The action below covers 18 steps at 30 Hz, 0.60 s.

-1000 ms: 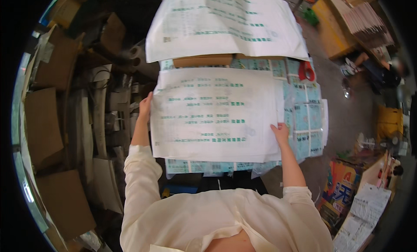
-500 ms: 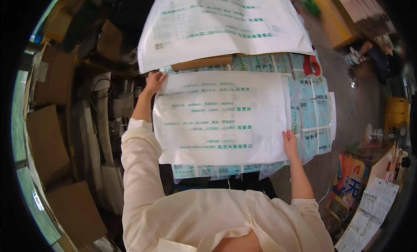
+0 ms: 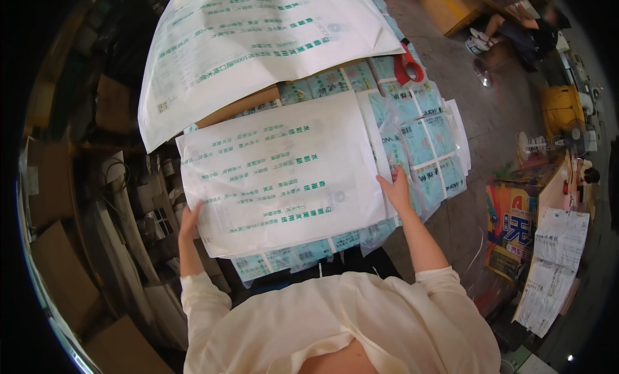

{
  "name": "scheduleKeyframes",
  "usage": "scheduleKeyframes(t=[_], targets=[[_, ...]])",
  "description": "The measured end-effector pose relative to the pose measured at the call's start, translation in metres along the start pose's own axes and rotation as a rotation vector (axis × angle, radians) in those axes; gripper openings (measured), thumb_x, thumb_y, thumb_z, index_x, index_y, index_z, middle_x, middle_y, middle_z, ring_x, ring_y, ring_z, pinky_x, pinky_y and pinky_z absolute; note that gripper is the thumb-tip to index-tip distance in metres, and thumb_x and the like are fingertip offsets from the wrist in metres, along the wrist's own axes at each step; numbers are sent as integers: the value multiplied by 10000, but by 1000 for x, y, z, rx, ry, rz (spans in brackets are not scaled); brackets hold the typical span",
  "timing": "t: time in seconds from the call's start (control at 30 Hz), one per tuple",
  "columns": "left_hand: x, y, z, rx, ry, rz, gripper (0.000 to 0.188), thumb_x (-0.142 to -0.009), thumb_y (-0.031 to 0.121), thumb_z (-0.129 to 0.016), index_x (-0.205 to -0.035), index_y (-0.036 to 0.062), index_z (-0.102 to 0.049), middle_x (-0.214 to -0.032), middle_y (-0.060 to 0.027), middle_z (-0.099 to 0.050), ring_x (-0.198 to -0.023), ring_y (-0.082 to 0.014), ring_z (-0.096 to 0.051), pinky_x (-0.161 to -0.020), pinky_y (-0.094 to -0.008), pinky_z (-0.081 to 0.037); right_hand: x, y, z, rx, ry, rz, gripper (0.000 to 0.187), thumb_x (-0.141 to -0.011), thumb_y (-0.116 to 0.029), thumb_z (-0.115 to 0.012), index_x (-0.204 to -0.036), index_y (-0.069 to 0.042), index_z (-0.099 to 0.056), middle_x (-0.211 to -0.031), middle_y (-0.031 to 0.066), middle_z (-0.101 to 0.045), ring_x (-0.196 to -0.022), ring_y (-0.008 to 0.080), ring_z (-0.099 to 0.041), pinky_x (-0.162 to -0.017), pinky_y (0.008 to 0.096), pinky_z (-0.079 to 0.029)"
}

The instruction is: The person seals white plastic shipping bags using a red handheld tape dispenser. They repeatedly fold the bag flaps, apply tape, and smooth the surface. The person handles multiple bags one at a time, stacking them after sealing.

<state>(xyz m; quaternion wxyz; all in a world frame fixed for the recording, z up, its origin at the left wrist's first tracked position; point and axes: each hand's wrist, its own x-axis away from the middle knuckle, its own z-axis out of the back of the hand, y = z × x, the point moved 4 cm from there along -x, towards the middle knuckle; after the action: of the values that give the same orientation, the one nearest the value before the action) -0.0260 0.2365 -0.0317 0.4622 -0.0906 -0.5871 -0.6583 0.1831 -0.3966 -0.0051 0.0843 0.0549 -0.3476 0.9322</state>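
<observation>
A large white plastic bag [image 3: 277, 174] with green print lies flat in front of me, on top of tied light-blue printed packs [image 3: 429, 138]. My left hand [image 3: 187, 222] rests at its left edge, fingers stretched along it and partly hidden. At the right edge, my right hand [image 3: 396, 190] pinches the border, thumb over the top and other fingers partly hidden. Beyond it, a second white printed bag [image 3: 258, 58] covers the far part of the packs, its near edge raised. A strip of brown cardboard [image 3: 238, 106] shows beneath that edge.
A red tape roll [image 3: 408, 68] sits on the packs at the far right. Cardboard pieces [image 3: 64, 264] and long strips crowd the left side. To the right stand a colourful carton [image 3: 509, 229] and hanging paper sheets [image 3: 548, 267]. Another person [image 3: 522, 35] is seated at the far right.
My left hand has come down from the bag's far left corner to the middle of its left edge. My right hand stays at the right edge. The view has turned, tilting the scene.
</observation>
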Motion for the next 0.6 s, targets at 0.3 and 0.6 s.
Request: scheduleKeyframes(t=[0.3,0.6], targets=[[52,-34,24,184,-33,166,503,-847,178,-693,-1267,-22,-503,-1148,-158,-623,-986,-286,-639,-820,-412,-519,-21,-33,-40,-455,-501,-302,599,-673,-163,-835,-1178,44,-586,-1068,156,-669,-943,246,-662,-819,343,-527],[190,122,-66,-434,175,-402,612,-746,-62,-505,-1350,-8,-421,-1089,-249,-630,-996,-352,-638,-875,-377,-495,3,-58,-16,-331,-496,-303,517,-737,-65,-729,-1204,66,-551,-1106,177,-649,-976,260,-651,-833,367,-529]])
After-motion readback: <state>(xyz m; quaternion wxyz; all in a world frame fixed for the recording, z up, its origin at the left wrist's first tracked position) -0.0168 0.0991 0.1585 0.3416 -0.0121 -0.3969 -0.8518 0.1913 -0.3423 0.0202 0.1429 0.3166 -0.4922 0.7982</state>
